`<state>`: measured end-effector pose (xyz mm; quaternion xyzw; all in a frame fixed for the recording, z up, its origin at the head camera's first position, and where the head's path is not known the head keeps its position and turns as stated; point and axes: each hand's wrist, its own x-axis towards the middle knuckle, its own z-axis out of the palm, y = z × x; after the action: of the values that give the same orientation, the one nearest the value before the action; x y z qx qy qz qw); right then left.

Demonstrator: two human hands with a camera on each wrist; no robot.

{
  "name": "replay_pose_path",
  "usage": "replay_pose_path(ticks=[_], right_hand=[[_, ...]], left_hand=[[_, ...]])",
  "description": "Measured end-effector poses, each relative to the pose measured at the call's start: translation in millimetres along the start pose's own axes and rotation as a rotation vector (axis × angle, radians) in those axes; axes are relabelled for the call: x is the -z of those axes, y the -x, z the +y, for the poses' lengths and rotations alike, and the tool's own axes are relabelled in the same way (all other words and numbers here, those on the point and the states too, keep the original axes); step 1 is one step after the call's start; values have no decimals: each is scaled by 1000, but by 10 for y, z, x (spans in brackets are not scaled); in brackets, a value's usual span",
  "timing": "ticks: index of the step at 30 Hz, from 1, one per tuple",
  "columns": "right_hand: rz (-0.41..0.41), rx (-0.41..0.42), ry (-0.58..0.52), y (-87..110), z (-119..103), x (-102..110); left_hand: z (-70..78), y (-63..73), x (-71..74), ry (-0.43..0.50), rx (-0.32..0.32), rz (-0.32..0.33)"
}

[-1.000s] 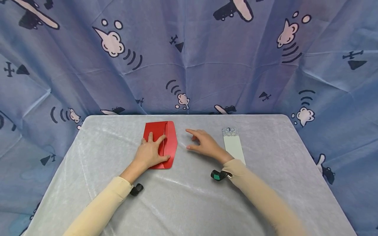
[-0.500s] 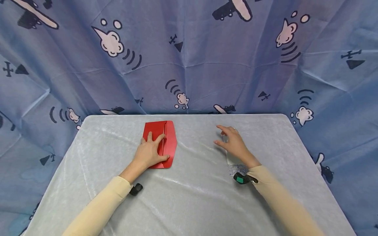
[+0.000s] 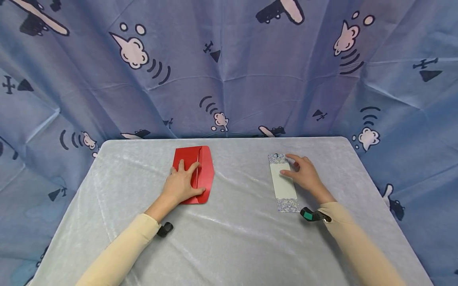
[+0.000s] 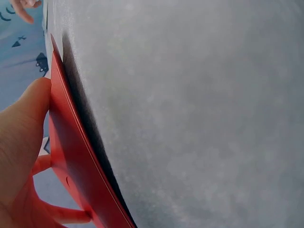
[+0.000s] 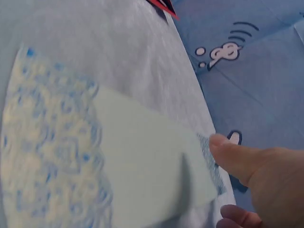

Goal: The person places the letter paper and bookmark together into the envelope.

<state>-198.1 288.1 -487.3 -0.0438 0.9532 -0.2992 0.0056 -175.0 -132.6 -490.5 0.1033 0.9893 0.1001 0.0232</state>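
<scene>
Grey tabletop [image 3: 232,242], patterned card [image 3: 283,186], long axis forward

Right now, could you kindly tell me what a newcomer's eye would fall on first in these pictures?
Probably the bright red envelope, left of centre on the pale table, with the left hand resting on it. Next, right of centre, the pale card with blue-patterned ends, the right hand at its right edge. Behind the table, the blue cartoon-printed curtain fills the background.
</scene>
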Motion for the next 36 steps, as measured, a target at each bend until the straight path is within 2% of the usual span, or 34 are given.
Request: replay_pose_path(ticks=[7, 18, 36], right_hand=[[-60, -22, -16, 69, 79, -10], [-43, 30, 33, 93, 98, -68], [-75, 31, -79, 48, 165, -82]], left_hand=[[-7, -1, -9, -7, -1, 1], [4, 9, -3, -5, -1, 1], [1, 8, -5, -15, -5, 5]])
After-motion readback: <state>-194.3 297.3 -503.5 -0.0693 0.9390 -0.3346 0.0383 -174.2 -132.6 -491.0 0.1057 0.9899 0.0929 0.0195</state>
